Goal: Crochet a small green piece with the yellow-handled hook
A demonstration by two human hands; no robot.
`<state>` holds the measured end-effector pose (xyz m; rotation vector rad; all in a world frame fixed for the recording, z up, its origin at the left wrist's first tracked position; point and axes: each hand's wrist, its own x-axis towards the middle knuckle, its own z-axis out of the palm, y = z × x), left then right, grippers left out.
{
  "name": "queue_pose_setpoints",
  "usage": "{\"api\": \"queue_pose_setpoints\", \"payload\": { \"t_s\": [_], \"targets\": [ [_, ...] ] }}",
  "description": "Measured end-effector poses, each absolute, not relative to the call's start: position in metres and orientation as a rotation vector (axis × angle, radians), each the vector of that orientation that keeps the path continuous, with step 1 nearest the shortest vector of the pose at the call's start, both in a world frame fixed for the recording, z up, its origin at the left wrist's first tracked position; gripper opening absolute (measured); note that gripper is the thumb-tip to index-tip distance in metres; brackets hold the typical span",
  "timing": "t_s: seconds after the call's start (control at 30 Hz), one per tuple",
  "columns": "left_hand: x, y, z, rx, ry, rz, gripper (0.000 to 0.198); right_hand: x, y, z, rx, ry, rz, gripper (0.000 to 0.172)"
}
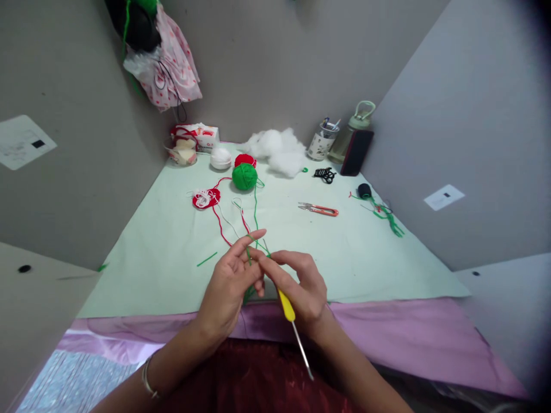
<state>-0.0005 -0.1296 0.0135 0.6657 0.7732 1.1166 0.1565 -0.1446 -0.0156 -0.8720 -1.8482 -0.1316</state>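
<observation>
My right hand [306,287] grips a crochet hook [287,307] with a yellow handle; its bare metal end slants down toward my lap. Green yarn [255,211] runs from a green ball [244,176] to my left hand [229,287], which has it looped over the raised index finger. The other left fingers and thumb are closed around the yarn near the hook's working tip. Both hands meet above the table's front edge. Exactly what is pinched between the fingertips is mostly hidden. Red and white strands [243,218] lie just beyond my left fingers.
Thread snips [319,209] lie right of centre, with black scissors [325,175] behind. A red and white yarn piece [206,198] sits left. White stuffing [279,150], a pen cup [322,141], a bottle [350,135] and a phone [357,152] stand along the back. Grey partitions enclose the table.
</observation>
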Motion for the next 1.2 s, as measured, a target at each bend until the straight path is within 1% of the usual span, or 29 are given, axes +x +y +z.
{"api": "queue_pose_setpoints", "payload": {
  "t_s": [0.07,0.13,0.23,0.3,0.37,0.43,0.53,0.6,0.63,0.7,0.77,0.83,0.9,1.0,1.1,1.2],
  "targets": [
    [-0.003,-0.125,0.016,0.548,0.704,1.02,0.055,0.157,-0.145,-0.014,-0.875,-1.774,-0.038,0.035],
    [-0.007,-0.122,0.018,0.476,0.66,0.977,0.051,0.157,-0.144,-0.009,-0.898,-1.605,0.218,0.03],
    [-0.01,-0.121,0.021,0.489,0.658,1.026,0.048,0.156,-0.142,0.0,-0.867,-1.35,0.584,0.023],
    [-0.009,-0.123,0.021,0.547,0.669,1.041,0.048,0.154,-0.139,0.003,-0.834,-1.306,0.71,0.021],
    [-0.006,-0.126,0.02,0.599,0.693,1.052,0.048,0.152,-0.137,0.004,-0.834,-1.338,0.734,0.02],
    [-0.002,-0.129,0.019,0.642,0.73,1.074,0.049,0.151,-0.138,0.001,-0.872,-1.393,0.661,0.021],
    [0.001,-0.129,0.015,0.661,0.758,1.102,0.049,0.152,-0.142,-0.008,-0.939,-1.561,0.37,0.027],
    [0.001,-0.127,0.014,0.613,0.722,1.05,0.047,0.154,-0.144,-0.013,-0.916,-1.686,0.157,0.036],
    [0.0,-0.126,0.013,0.572,0.694,1.012,0.045,0.155,-0.144,-0.014,-0.896,-1.702,0.111,0.038],
    [-0.003,-0.122,0.014,0.491,0.65,0.968,0.039,0.157,-0.143,-0.013,-0.89,-1.615,0.196,0.034],
    [-0.005,-0.12,0.015,0.457,0.642,0.997,0.034,0.158,-0.141,-0.008,-0.934,-1.431,0.429,0.026],
    [-0.005,-0.12,0.016,0.499,0.662,1.04,0.031,0.158,-0.138,-0.003,-0.914,-1.298,0.641,0.022],
    [-0.003,-0.123,0.015,0.591,0.695,1.047,0.033,0.157,-0.136,-0.001,-0.875,-1.268,0.766,0.019],
    [0.0,-0.129,0.014,0.7,0.743,1.04,0.037,0.157,-0.135,-0.003,-0.878,-1.254,0.836,0.015],
    [0.0,-0.131,0.014,0.726,0.762,1.042,0.035,0.158,-0.134,-0.007,-0.869,-1.15,0.926,0.016],
    [-0.002,-0.129,0.015,0.714,0.762,1.061,0.031,0.159,-0.134,-0.005,-0.845,-1.093,1.0,0.023]
  ]
}}
